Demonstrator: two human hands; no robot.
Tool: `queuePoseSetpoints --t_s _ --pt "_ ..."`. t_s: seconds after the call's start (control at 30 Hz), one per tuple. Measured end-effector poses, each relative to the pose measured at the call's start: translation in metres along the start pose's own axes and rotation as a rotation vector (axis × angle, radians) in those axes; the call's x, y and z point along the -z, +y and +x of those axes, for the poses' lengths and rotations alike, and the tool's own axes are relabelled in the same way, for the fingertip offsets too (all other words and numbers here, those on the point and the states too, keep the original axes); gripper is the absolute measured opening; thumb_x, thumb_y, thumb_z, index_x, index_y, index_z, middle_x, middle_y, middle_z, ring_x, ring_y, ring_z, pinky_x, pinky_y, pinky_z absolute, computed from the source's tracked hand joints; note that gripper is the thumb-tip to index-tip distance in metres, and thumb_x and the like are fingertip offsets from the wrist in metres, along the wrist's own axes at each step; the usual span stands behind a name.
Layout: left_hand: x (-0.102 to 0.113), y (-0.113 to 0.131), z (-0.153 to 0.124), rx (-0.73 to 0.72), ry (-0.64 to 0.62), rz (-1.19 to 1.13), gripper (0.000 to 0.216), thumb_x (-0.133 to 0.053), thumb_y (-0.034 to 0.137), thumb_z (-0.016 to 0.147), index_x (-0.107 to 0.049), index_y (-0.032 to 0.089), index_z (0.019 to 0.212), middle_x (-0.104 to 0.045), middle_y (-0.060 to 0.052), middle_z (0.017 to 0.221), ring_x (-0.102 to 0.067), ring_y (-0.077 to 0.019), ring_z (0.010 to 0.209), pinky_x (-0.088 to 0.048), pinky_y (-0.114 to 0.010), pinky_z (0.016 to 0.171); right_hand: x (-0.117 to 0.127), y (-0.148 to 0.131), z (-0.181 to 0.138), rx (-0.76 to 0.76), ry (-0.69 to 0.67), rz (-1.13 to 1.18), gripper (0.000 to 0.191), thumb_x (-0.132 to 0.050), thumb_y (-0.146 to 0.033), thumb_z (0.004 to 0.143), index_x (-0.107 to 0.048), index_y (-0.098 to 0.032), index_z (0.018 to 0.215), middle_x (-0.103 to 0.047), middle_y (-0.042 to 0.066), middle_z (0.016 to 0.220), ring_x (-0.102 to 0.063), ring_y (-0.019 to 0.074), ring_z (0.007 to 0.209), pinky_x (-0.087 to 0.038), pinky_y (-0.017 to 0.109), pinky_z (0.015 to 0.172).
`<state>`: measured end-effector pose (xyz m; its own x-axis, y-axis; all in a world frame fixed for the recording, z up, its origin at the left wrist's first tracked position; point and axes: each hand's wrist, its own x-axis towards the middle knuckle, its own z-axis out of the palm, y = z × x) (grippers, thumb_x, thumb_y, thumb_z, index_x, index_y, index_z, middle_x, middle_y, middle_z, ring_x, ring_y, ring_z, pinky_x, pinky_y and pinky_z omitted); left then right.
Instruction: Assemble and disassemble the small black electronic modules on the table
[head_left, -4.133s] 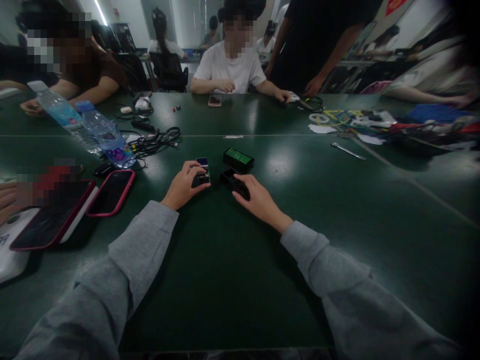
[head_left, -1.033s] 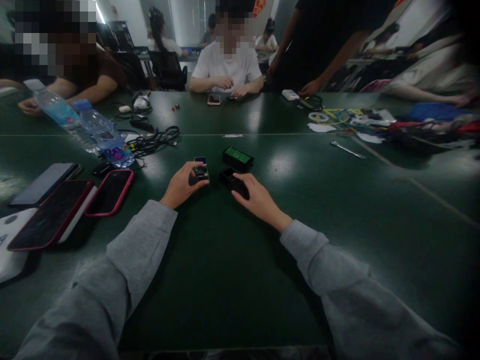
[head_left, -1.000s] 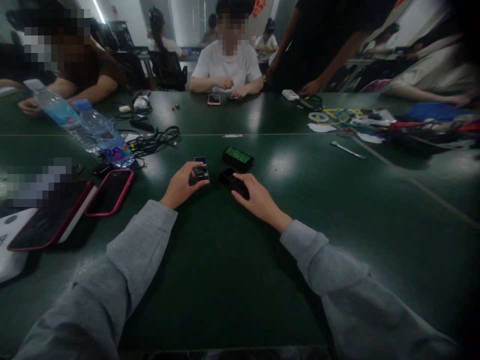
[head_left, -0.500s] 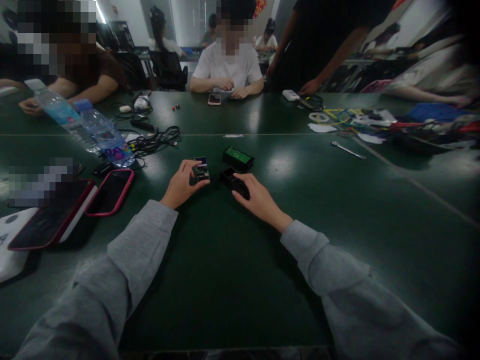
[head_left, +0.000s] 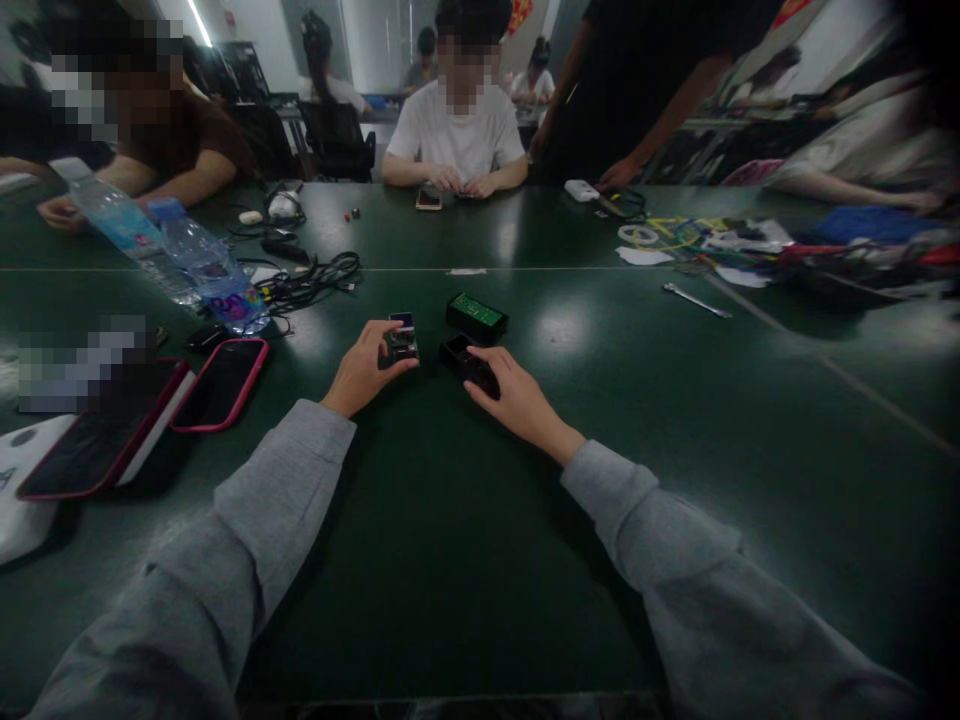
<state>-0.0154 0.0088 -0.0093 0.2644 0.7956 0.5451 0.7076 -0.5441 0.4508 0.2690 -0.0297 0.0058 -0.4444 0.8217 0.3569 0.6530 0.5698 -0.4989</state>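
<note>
My left hand [head_left: 365,369] pinches a small dark module [head_left: 401,343] with a bluish top, holding it just above the dark green table [head_left: 465,560]. My right hand [head_left: 511,397] rests with curled fingers on a small open black case [head_left: 462,359]. Just behind the case lies a black box with a green circuit board [head_left: 477,315] on top. Both arms wear grey sleeves.
Two phones in red cases [head_left: 222,383] lie at the left, with two water bottles [head_left: 202,267] and a tangle of black cables [head_left: 311,280] behind. A wrench [head_left: 695,301] and a heap of wires and cloth [head_left: 787,250] sit at the right. Other people sit across the table.
My hands have hardly moved. Since four seconds ago the left hand has raised the small module a little. The person opposite has drawn both hands together by a phone.
</note>
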Motion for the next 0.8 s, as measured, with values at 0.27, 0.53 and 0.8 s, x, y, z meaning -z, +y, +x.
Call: queuePoseSetpoints --t_s 0.27,0.53,0.8 --pt "0.0012 0.0029 -0.0001 0.008 -0.016 0.0 0.06 -0.075 0.037 0.082 -0.044 0.025 0.132 -0.055 -0.008 0.124 -0.06 -0.0156 0.082 -0.053 -0.034 0.075 0.0007 -0.0002 -0.0008 -0.033 -0.019 0.018 0.054 -0.056 -0.04 0.095 -0.04 -0.026 0.145 -0.049 0.011 0.137 -0.057 0.0303 0.116 -0.055 0.052 0.094" --pt "-0.0005 -0.0018 0.0001 0.032 -0.018 0.006 0.061 -0.076 0.038 0.081 -0.045 0.025 0.132 -0.059 -0.004 0.104 -0.059 -0.0157 0.076 -0.052 -0.033 0.071 -0.0007 0.0029 -0.0014 -0.029 -0.018 0.011 0.055 -0.056 -0.041 0.095 -0.039 -0.026 0.146 -0.048 0.011 0.137 -0.057 0.03 0.117 -0.055 0.051 0.093" --pt "0.0007 0.0014 -0.0001 0.004 -0.003 0.013 0.062 -0.075 0.038 0.082 -0.043 0.025 0.134 -0.05 -0.01 0.129 -0.059 -0.0137 0.077 -0.057 -0.038 0.077 -0.0011 0.0027 -0.0014 -0.023 -0.013 0.013 0.054 -0.056 -0.04 0.096 -0.039 -0.026 0.145 -0.049 0.01 0.137 -0.056 0.0289 0.117 -0.055 0.05 0.094"
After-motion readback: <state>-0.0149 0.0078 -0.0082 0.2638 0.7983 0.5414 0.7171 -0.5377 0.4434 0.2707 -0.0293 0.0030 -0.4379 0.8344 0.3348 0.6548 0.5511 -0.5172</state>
